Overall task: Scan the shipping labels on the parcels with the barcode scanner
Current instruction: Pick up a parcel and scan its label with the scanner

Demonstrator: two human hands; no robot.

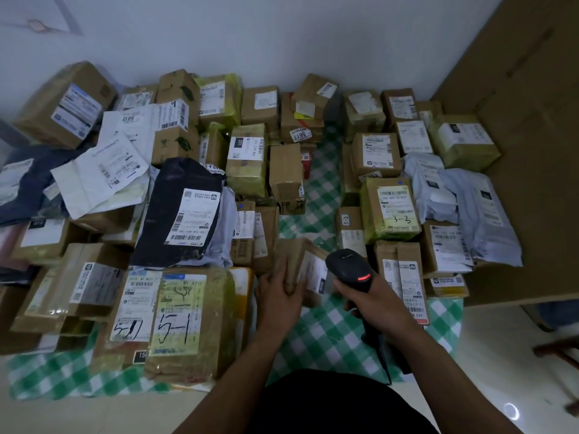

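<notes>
The left hand [280, 291] curls round a small brown box [294, 261] over the green checked cloth [326, 336] between the heaped parcels [194, 324] — its white label [313, 272] facing the black scanner [349, 270], gripped close beside it by the right hand [376, 297].

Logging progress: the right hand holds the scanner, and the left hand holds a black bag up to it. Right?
Not quite. In the head view the left hand holds a small brown box, not a black bag. The right hand does hold the scanner, close to the box's label.
</notes>
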